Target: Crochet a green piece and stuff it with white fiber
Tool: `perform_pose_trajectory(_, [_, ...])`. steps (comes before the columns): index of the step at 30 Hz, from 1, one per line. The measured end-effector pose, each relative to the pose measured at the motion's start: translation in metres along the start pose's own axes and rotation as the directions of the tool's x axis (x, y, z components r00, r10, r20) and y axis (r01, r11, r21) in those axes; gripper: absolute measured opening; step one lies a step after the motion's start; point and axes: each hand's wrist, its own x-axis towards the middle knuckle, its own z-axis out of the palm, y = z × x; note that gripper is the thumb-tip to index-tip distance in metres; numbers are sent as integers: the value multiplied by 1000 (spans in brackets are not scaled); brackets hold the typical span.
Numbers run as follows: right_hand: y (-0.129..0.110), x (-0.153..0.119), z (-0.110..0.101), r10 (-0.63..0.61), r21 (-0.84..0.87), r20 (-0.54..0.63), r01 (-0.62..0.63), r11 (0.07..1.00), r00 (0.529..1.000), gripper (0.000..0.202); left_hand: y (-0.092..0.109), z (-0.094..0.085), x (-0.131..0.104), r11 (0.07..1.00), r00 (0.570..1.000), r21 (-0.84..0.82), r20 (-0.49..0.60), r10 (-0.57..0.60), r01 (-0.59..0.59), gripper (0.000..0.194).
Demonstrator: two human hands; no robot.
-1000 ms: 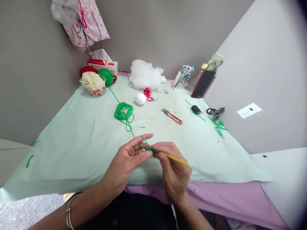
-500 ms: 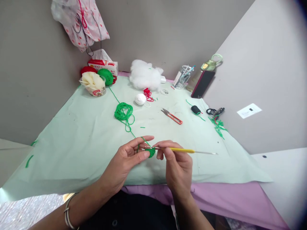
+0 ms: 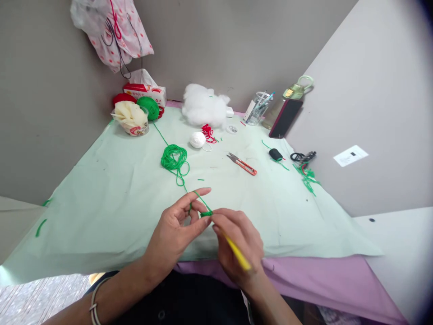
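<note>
Between the thumb and fingers of my left hand (image 3: 174,230) is a small green crochet piece (image 3: 205,214), seen nearly edge-on. Green yarn runs from it over my raised index finger and down to a loose green coil (image 3: 174,158) on the cloth. My right hand (image 3: 238,243) grips a yellow-handled crochet hook (image 3: 237,253), its handle slanting down toward my wrist. The fingertips of that hand meet the green piece, and they hide the hook's tip. Red-handled snips (image 3: 242,164) lie beyond my hands.
White stuffing (image 3: 204,106), a white yarn ball (image 3: 197,140) and a tub (image 3: 132,122) stand toward the back. On the right are a pen cup (image 3: 259,108), a phone (image 3: 286,118), a black yarn bundle (image 3: 275,155) and green scraps (image 3: 307,180).
The hook has swung from pointing right to slanting down toward me, as my right hand turned and moved slightly left. The green piece has tilted edge-on. My left index finger has risen slightly.
</note>
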Motion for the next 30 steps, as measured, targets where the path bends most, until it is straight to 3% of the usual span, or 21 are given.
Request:
perform_pose_trajectory(2, [1,-3,4,-30,-44,-51,28,999,998,36,2,2,1,972,988,-182,80,-133,146,50])
perform_pose_trajectory(4, [2,-2,4,109,94,-104,-100,991,989,32,4,1,3,913,962,-313,157,-224,263,49])
perform_pose_trajectory(7, [0,6,1,406,449,-100,-323,833,908,26,6,-1,5,894,967,-375,149,-204,247,43])
perform_pose_trajectory(9, [-1,12,1,488,577,-39,-379,724,872,24,6,-1,4,924,979,-331,121,-162,194,43])
perform_pose_trajectory(12, [-2,16,3,465,569,30,-398,720,885,21,5,3,2,967,989,-220,97,-112,131,44])
perform_pose_trajectory(15, [-2,9,6,394,434,-7,-353,829,919,27,4,7,2,975,994,-200,61,-89,99,44])
perform_pose_trajectory(18, [-1,1,6,204,222,-62,-186,957,977,41,3,7,4,934,978,-294,108,-179,203,44])
perform_pose_trajectory(20, [1,0,5,171,195,-85,-152,969,982,42,4,4,6,880,952,-371,181,-247,298,37])
perform_pose_trajectory(22, [2,4,2,314,321,-111,-265,909,943,32,4,0,8,848,946,-425,202,-252,317,28])
perform_pose_trajectory(25, [2,12,0,526,569,-58,-405,716,849,22,4,-3,7,892,975,-396,128,-182,218,30])
perform_pose_trajectory(27, [1,15,1,533,614,15,-428,664,846,18,5,-2,5,942,987,-296,92,-135,157,36])
perform_pose_trajectory(30, [3,14,4,550,577,39,-468,669,834,16,6,0,2,983,993,-151,74,-94,104,39])
